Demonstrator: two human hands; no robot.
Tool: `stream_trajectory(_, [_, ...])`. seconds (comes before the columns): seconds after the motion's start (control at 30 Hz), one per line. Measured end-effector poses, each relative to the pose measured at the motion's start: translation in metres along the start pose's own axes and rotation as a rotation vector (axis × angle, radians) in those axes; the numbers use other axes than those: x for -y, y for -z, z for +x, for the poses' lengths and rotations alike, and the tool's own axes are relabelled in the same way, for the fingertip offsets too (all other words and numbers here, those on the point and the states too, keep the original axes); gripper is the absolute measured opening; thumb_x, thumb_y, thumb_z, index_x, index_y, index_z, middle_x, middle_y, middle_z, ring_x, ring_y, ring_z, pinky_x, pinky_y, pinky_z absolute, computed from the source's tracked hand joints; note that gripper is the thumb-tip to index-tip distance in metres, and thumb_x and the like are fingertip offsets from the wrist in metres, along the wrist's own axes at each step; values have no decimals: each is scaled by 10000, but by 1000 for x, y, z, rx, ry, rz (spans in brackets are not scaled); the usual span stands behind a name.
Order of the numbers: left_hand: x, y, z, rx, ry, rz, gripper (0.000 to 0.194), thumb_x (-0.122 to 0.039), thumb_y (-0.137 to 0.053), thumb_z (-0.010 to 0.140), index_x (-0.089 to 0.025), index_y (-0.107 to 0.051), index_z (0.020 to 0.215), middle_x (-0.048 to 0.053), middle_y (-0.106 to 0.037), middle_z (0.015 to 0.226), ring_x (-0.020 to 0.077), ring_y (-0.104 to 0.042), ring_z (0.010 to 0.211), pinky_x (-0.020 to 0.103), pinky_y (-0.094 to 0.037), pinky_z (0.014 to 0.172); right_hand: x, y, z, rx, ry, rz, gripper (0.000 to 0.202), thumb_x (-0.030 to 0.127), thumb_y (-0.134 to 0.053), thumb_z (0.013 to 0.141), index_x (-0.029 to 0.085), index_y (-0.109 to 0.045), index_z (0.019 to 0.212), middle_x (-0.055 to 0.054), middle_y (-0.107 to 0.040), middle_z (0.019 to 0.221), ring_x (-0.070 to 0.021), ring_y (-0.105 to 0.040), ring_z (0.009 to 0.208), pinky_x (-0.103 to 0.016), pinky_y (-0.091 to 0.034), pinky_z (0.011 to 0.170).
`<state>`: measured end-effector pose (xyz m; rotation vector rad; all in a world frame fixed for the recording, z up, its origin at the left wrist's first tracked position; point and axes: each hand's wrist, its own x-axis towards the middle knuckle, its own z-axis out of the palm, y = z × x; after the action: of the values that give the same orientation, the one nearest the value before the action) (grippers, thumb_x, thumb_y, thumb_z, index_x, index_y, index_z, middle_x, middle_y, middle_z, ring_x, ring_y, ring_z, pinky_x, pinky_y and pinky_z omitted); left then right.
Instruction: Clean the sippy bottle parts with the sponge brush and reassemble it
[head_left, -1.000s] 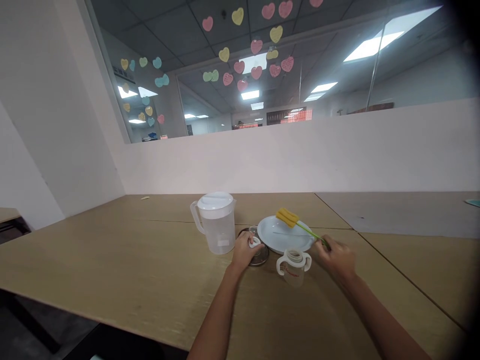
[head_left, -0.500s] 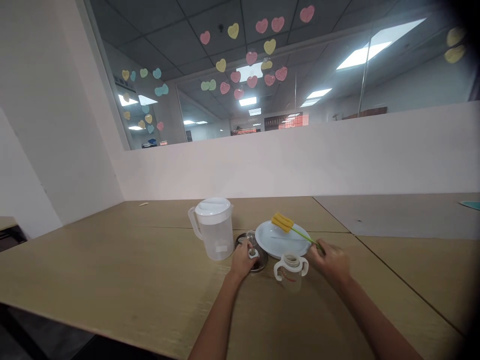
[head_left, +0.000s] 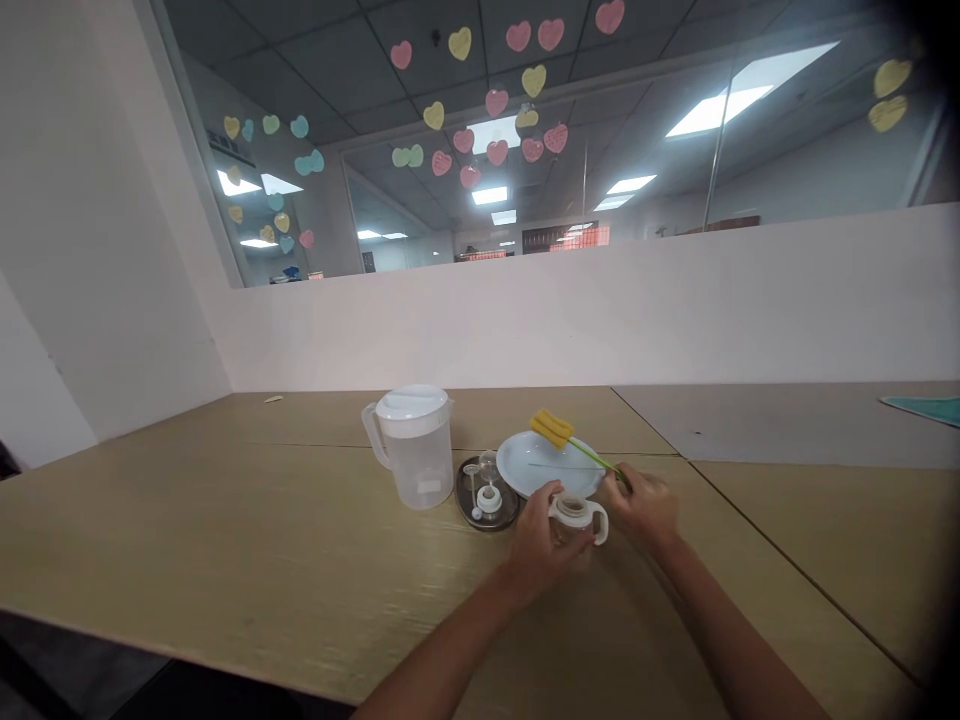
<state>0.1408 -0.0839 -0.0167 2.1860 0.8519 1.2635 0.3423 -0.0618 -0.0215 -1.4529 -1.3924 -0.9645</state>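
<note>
My left hand (head_left: 541, 545) is wrapped round the left side of a baby bottle (head_left: 574, 512) with white handles and an uncapped mouth. In my right hand (head_left: 646, 508) is the green handle of a bottle brush (head_left: 555, 429), whose yellow sponge head points up and left above a white plate (head_left: 517, 480). Left of the plate, a round metal tray (head_left: 463, 505) carries a white bottle collar (head_left: 490, 500), a clear dome cap (head_left: 488, 464) and a thin straw piece (head_left: 473, 490) with a ball end.
A lidded clear plastic pitcher (head_left: 417, 460) stands left of the tray. The wooden table (head_left: 262, 550) meets a white wall (head_left: 450, 330) under a window. A teal item (head_left: 926, 409) lies at the far right.
My left hand has left the tray, where the small parts now show, and has moved right to take hold of the baby bottle. My right hand still holds the brush. The camera view has shifted slightly.
</note>
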Motion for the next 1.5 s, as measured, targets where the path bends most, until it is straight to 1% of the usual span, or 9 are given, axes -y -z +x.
stream_trajectory(0.1, [1,-1,-1,3,116,-55,776,-457,-731,598,-203,-422,1263,88,-578,1150,246,-542,1042,378,-437,910,0,1,2,8,-38,7,329,321,-445,797,161,-563,535,5,-486,413,-73,-367,410,-210,-200,475])
stream_trajectory(0.2, [-2,5,-3,-23,49,-10,662,-476,-761,546,-214,-562,1121,70,-623,1055,232,-568,967,352,-459,861,0,6,5,37,-89,49,354,330,-424,785,160,-513,488,0,-465,409,-78,-358,413,-215,-192,469])
stream_trajectory(0.43, [-11,32,24,-346,-88,200,547,-445,-780,534,-209,-597,992,42,-634,975,210,-574,917,332,-457,808,1,22,17,186,-309,351,555,445,-318,866,138,-489,436,-5,-436,416,-76,-379,423,-210,-235,475])
stream_trajectory(0.6, [-2,60,57,-268,-127,347,531,-464,-719,631,-231,-556,1081,34,-619,1015,200,-578,932,313,-454,807,5,24,24,161,-304,291,567,487,-362,859,127,-571,473,-2,-453,420,-67,-387,429,-205,-217,482])
stream_trajectory(0.8, [12,82,77,-175,-292,609,484,-501,-614,721,-236,-543,1120,63,-594,1015,209,-565,941,314,-458,791,1,40,44,10,-85,-87,577,516,-473,803,147,-486,358,0,-407,353,-65,-275,414,-225,-118,464])
stream_trajectory(0.93, [11,81,79,-156,-385,763,458,-489,-577,751,-227,-536,1124,66,-586,972,209,-551,898,318,-440,777,10,48,52,-35,20,-167,577,518,-507,792,154,-476,346,-3,-411,342,-68,-259,411,-234,-105,466])
stream_trajectory(1.13, [-10,63,80,148,-575,976,493,-421,-625,741,-210,-477,1162,63,-567,981,212,-523,891,328,-400,764,37,40,46,-47,183,-75,521,414,-496,834,156,-469,383,9,-454,365,-60,-297,401,-235,-134,481])
stream_trajectory(1.3, [-14,71,102,231,-602,1191,384,-267,-630,768,-188,-482,1114,58,-553,941,219,-502,872,334,-375,735,22,36,43,-20,86,-135,533,447,-495,824,156,-469,378,15,-430,358,-61,-300,400,-232,-138,477])
stream_trajectory(1.5, [-4,81,126,317,-689,1298,157,-138,-461,855,-172,-519,996,62,-554,903,204,-493,876,319,-361,727,-5,23,32,75,-73,-207,554,510,-456,811,158,-528,389,-9,-465,375,-71,-319,399,-234,-136,466])
